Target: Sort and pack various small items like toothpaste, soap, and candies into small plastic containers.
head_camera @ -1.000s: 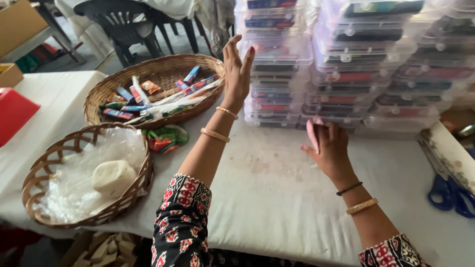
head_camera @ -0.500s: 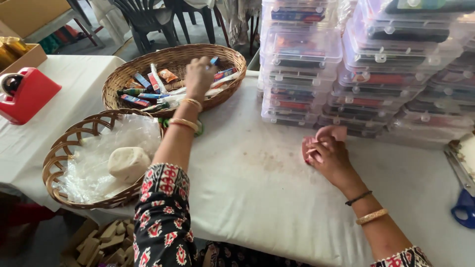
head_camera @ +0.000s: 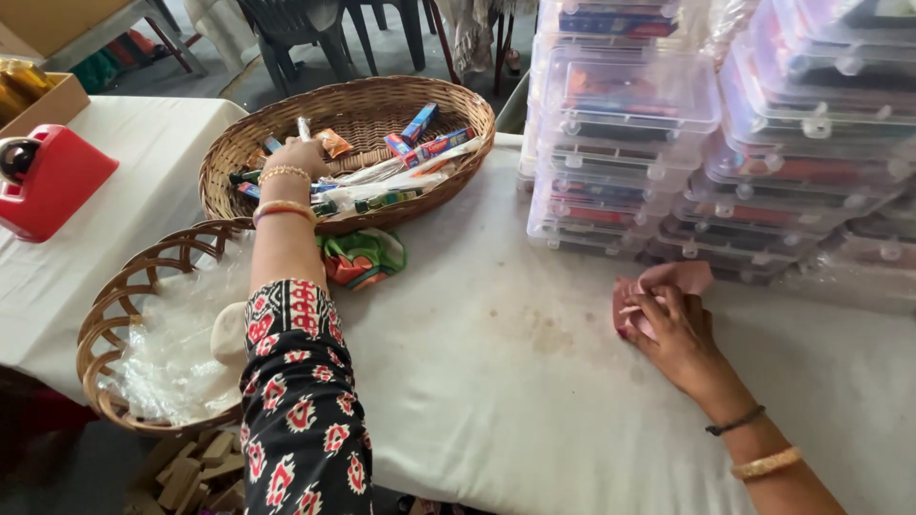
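A white cloth covers the surface (head_camera: 496,381); clear plastic boxes (head_camera: 687,124) stand stacked along its far edge, and dark chairs (head_camera: 315,29) show on the floor beyond. My left hand (head_camera: 298,157) reaches into the oval wicker basket (head_camera: 458,162), fingers closed around a thin white stick-like item (head_camera: 304,127); coloured small packets and tubes (head_camera: 410,162) lie in the basket beside it. My right hand (head_camera: 668,319) rests on the surface near the boxes, fingers curled down onto a pink folded piece (head_camera: 682,278), holding it flat. A second, round wicker basket (head_camera: 114,315) lined with clear plastic sits at the near left, holding a pale round piece (head_camera: 227,334); a green and orange cloth (head_camera: 367,257) lies between the two baskets; a red tape dispenser (head_camera: 52,181) stands at far left.
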